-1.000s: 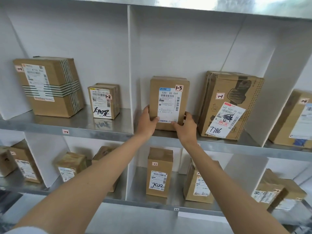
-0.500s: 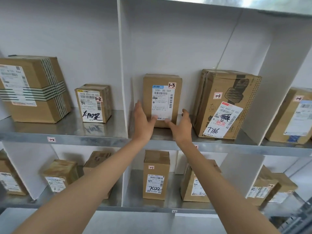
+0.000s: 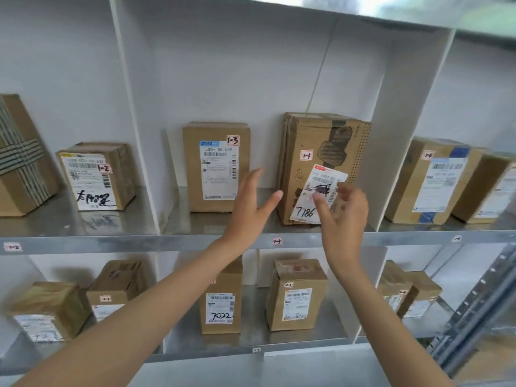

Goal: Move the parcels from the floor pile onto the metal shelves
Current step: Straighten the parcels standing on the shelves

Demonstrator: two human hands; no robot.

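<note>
2 hands hang free in the head view: left hand (image 3: 248, 210) and right hand (image 3: 344, 216), fingers spread, holding nothing. At 11 o'clock of them the 1-3 parcel (image 3: 216, 166) stands upright on the metal shelf (image 3: 111, 243), placed, I'd judge. Next means turning down to a floor pile not in view.

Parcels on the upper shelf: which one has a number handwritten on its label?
The tall box right of the 1-3 parcel: its tilted white label reads 7786 in marker. The 1-2 parcel bears scrawled characters, not digits; the others show print only.
</note>
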